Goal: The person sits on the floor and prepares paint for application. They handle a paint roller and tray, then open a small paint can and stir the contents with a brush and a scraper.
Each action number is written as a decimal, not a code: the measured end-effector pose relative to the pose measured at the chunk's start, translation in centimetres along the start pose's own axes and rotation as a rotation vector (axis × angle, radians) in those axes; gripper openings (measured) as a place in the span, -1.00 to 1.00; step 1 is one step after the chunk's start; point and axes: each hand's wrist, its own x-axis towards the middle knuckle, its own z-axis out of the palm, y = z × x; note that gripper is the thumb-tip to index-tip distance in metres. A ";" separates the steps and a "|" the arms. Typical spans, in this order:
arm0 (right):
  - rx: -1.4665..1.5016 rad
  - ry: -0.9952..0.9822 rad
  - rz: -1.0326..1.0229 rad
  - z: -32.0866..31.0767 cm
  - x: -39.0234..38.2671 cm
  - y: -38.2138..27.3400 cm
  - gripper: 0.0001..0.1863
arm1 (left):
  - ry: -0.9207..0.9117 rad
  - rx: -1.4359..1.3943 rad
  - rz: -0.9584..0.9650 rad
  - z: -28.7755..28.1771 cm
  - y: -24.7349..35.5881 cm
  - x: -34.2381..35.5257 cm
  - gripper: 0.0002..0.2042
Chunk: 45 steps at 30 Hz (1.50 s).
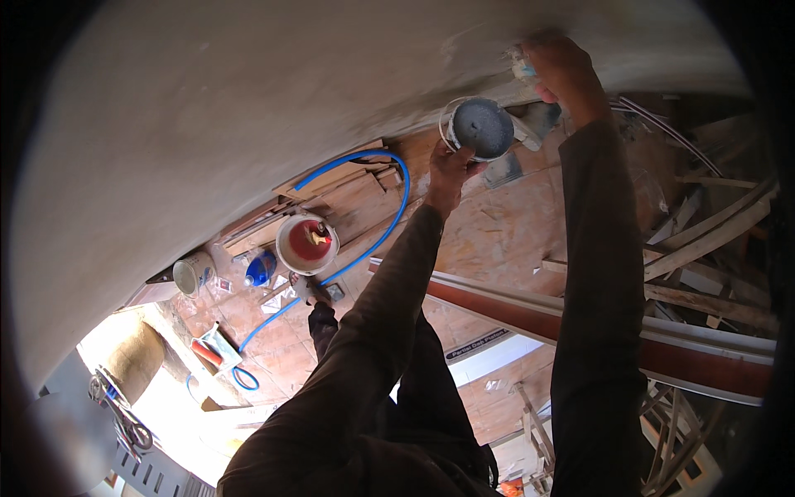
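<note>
My left hand [451, 178] grips the rim of a small white bucket [448, 124] that holds thick grey paste [482, 128]. It is held up close to the wall. Raised at the upper right, my right hand [565, 70] is closed around a pale, dirty tool with a light blue patch [521, 64]. This tool is at the surface of the grey wall [273, 99]. Its kind is hard to make out, as the fingers cover most of it. A darker, damp-looking band runs along the wall near the tool.
A white bucket with red inside [307, 244], a blue container [261, 269] and a pale bucket [193, 274] stand on the tiled floor. A blue hose [405, 199] curves past them. Long red-and-white profiles [497, 308] and timber [712, 240] lie to the right.
</note>
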 end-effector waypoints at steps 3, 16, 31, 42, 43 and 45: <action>0.293 0.074 0.174 0.3 -0.7 -1.2 -0.80 | 0.004 -0.037 0.052 0.3 0.6 -0.6 -0.73; 0.475 0.303 0.278 3.4 -1.9 1.0 -0.64 | 0.129 0.050 0.173 -12.5 3.3 -14.8 -0.70; 0.170 -0.334 -0.415 53.9 -30.4 -40.1 -0.77 | 0.726 0.076 0.077 -51.0 3.2 -50.0 -0.84; -0.550 -0.109 -0.667 73.6 -26.0 -49.3 -0.82 | 1.176 -0.246 0.228 -68.3 -0.7 -60.9 -0.79; -0.556 -0.119 -0.671 74.0 -25.5 -48.8 -0.83 | 1.197 -0.304 0.258 -68.8 -0.9 -61.1 -0.79; -0.512 -0.182 -0.666 71.9 -25.7 -49.1 -0.82 | 1.123 -0.370 0.335 -69.9 -0.6 -62.0 -0.81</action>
